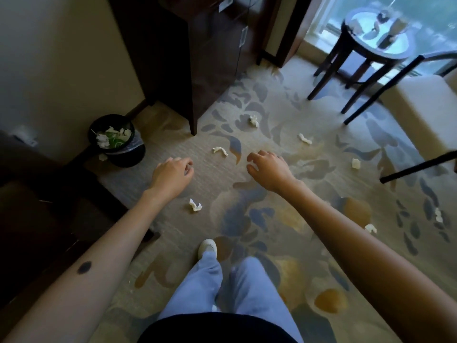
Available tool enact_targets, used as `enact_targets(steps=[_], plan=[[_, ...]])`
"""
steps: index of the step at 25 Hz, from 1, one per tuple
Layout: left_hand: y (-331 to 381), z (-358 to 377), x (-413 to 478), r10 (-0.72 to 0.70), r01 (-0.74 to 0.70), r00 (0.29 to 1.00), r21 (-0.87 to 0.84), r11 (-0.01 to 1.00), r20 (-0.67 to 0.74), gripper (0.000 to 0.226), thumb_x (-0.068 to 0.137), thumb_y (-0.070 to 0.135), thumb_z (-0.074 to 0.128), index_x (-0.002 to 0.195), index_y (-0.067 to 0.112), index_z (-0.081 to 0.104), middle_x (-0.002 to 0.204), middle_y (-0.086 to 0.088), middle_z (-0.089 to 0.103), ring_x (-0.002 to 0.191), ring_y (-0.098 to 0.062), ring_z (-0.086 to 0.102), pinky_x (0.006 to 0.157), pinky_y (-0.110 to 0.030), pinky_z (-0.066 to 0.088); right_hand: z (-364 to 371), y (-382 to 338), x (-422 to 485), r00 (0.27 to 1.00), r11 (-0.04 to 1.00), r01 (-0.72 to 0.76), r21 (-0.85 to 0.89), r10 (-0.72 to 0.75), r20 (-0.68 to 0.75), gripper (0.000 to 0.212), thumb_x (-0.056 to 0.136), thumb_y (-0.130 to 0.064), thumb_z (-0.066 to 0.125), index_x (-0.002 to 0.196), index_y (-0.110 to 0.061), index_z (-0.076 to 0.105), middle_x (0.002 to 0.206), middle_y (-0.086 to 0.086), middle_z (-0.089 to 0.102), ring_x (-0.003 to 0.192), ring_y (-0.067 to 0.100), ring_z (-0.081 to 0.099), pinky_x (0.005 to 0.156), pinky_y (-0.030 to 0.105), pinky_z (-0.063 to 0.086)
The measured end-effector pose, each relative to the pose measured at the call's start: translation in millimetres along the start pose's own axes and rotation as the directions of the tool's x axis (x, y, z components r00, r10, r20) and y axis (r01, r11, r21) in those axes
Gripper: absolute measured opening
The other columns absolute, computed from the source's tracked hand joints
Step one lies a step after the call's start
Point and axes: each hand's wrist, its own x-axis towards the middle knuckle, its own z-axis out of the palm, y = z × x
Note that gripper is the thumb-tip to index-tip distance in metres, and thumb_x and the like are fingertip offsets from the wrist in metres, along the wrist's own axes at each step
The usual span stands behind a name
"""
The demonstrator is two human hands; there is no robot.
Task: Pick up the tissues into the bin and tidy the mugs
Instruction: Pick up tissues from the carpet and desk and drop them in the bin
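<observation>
A person stood on patterned carpet (247,149), both arms out, the left hand (173,170) and right hand (268,169) empty with fingers loosely curled. One crumpled tissue (195,205) lay just below the left wrist; others (220,151) were scattered ahead across open floor. The black bin (138,154), part filled, sat against the wall beside a dark cabinet (197,58). Farther off, a round desk (405,54) by the window carried blurred items.
</observation>
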Motion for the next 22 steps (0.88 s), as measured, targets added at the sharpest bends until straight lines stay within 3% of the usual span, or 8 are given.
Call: enact_targets(steps=[8, 13, 18, 22], plan=[[-7.7, 25.7, 131.2, -0.244, 0.24, 0.969, -0.083, 0.967, -0.032, 0.025, 0.09, 0.022, 0.047, 0.11, 0.011, 0.058, 0.106, -0.013, 0.066, 0.099, -0.031, 0.056, 0.083, -0.041, 0.046, -15.1, 46.3, 186.9, 0.96, 0.971, 0.239, 0.029, -0.241, 0.144, 0.036, 0.096, -0.031, 0.041, 0.128, -0.016, 0.048, 0.126, 0.01, 0.055, 0.116, 0.026, 0.052, 0.1, 0.04, 0.039], [-10.1, 77.7, 210.6, -0.495, 0.463, 0.867, -0.273, 0.843, -0.057, 0.022, 0.087, 0.021, 0.052, 0.103, 0.011, 0.062, 0.104, -0.018, 0.067, 0.093, -0.036, 0.06, 0.077, -0.039, 0.047, 7.8, 75.5, 310.7, 0.877, 0.907, 0.417, -0.062, -0.384, 0.289, 0.035, 0.096, -0.031, 0.038, 0.124, -0.012, 0.05, 0.125, 0.013, 0.055, 0.114, 0.029, 0.051, 0.098, 0.043, 0.04], [-41.3, 162.6, 249.0, -0.652, 0.599, 0.754, -0.319, 0.734, -0.084, 0.024, 0.086, 0.02, 0.053, 0.106, 0.009, 0.061, 0.107, -0.019, 0.066, 0.097, -0.038, 0.059, 0.079, -0.042, 0.046, 85.3, 98.9, 389.4, 0.828, 0.889, 0.457, -0.012, -0.421, 0.371, 0.034, 0.096, -0.026, 0.04, 0.125, -0.01, 0.05, 0.126, 0.015, 0.054, 0.112, 0.03, 0.054, 0.094, 0.043, 0.041], [-98.3, 289.7, 260.9, -0.713, 0.668, 0.689, -0.269, 0.694, -0.131, 0.03, 0.086, 0.02, 0.057, 0.113, 0.009, 0.057, 0.113, -0.019, 0.062, 0.103, -0.038, 0.055, 0.081, -0.046, 0.046, 217.8, 114.6, 452.4, 0.82, 0.891, 0.454, 0.017, -0.425, 0.384, 0.036, 0.096, -0.023, 0.04, 0.129, -0.01, 0.047, 0.136, 0.014, 0.048, 0.121, 0.029, 0.048, 0.099, 0.042, 0.04]])
